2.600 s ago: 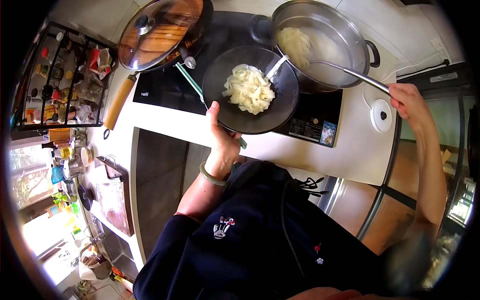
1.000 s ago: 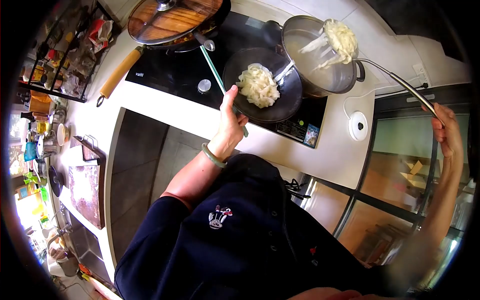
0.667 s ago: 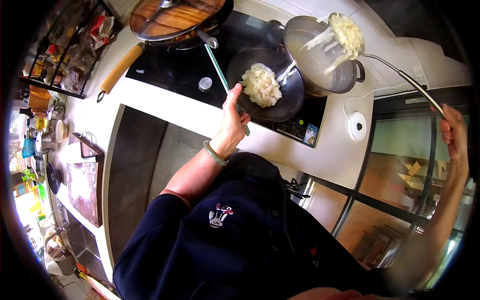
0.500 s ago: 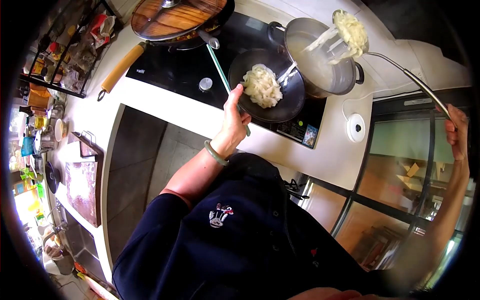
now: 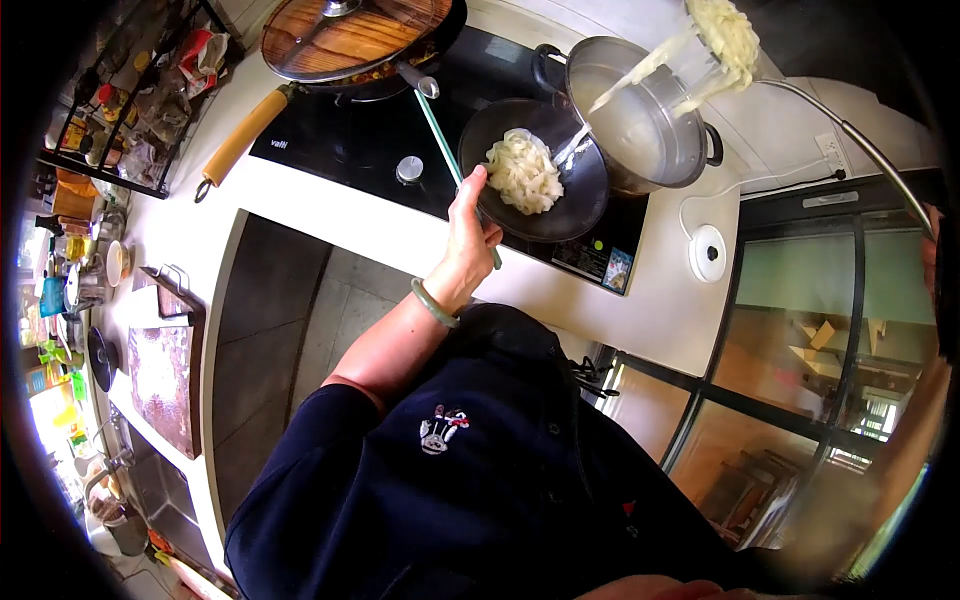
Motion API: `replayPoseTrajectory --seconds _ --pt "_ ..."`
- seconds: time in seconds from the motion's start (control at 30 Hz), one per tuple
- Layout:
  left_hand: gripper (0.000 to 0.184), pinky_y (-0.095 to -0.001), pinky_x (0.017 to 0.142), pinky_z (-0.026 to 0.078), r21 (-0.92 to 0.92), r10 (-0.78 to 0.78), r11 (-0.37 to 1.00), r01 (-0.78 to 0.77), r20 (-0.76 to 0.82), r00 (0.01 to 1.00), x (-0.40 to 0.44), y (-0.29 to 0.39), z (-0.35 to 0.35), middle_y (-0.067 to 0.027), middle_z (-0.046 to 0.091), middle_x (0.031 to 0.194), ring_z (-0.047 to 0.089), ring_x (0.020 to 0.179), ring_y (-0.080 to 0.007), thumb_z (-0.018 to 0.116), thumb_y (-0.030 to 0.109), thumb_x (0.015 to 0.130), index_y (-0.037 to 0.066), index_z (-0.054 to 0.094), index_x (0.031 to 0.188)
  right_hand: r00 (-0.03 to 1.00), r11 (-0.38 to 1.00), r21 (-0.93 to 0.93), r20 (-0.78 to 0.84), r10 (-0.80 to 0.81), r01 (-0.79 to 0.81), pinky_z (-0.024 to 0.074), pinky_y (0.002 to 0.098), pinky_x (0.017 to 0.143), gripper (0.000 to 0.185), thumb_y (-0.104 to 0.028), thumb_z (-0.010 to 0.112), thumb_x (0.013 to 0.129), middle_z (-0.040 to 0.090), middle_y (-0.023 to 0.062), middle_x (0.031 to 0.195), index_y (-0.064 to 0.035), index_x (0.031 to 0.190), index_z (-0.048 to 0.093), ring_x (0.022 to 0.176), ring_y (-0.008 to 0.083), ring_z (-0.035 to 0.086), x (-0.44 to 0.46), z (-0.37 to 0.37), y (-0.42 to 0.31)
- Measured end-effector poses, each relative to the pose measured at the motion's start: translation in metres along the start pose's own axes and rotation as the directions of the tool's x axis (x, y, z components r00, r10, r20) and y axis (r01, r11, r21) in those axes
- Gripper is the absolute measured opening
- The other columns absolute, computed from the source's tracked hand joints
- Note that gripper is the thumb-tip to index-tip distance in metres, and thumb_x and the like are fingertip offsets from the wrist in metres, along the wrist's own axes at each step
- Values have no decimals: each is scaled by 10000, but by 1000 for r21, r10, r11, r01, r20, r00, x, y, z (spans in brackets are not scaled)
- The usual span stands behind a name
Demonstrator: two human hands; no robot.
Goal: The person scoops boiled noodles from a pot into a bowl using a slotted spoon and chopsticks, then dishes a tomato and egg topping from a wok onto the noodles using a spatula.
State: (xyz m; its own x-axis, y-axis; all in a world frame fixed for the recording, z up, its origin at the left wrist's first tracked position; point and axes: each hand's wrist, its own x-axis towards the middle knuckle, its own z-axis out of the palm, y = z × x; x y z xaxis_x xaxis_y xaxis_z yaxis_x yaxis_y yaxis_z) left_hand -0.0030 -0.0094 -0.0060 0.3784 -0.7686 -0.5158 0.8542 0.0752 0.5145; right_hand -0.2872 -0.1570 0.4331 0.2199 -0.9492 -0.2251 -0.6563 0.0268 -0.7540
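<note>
My left hand (image 5: 465,245) is closed on the rim of a dark bowl (image 5: 575,218), thumb over its near edge. White flat noodles (image 5: 525,172) lie in the bowl. Green chopsticks (image 5: 437,130) run along the same hand, their lower end showing beneath it. At the right edge of view, my right hand (image 5: 932,260) is partly cut off, wrapped round the long metal handle of a skimmer (image 5: 850,130). A heap of noodles (image 5: 722,50) sits on the skimmer head, with strands trailing down above the pot (image 5: 690,165) of cloudy water and towards the bowl.
A lidded pan (image 5: 350,40) with a wooden handle (image 5: 245,145) stands on the black cooktop (image 5: 330,145). A round white device (image 5: 707,253) with a cord lies on the counter at right. Left are a jar rack (image 5: 110,110) and a cutting board (image 5: 165,385).
My right hand has moved outward to the frame edge. The skimmer and its noodles have risen up and to the right, stretching the strands. My left hand and the bowl have barely moved.
</note>
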Motion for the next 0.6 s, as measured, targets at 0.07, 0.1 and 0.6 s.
replayPoseTrajectory --seconds 0.07,0.1,0.6 --pt "356 -205 407 141 15 9 1000 -9 -28 1000 -4 2 5 48 430 613 224 407 -50 526 487 767 160 491 902 1000 1000 -2 2 -3 3 235 171 370 188 -137 488 873 387 2 536 -45 721 426 428 58 310 -4 -2 -3" --pt "380 -205 412 141 29 21 999 -19 -55 998 -7 4 8 49 434 627 225 415 -49 522 502 770 158 499 930 1000 1000 -5 4 -8 8 236 170 370 182 -140 488 873 386 1 538 -41 733 430 430 58 312 -6 -3 -5" --pt "450 -199 400 136 61 -3 998 0 46 999 -3 0 -1 61 363 576 219 425 -42 500 589 756 148 484 838 996 999 30 75 -46 44 221 164 373 304 -149 483 871 355 -11 543 82 1065 452 437 49 294 -47 -2 -22"
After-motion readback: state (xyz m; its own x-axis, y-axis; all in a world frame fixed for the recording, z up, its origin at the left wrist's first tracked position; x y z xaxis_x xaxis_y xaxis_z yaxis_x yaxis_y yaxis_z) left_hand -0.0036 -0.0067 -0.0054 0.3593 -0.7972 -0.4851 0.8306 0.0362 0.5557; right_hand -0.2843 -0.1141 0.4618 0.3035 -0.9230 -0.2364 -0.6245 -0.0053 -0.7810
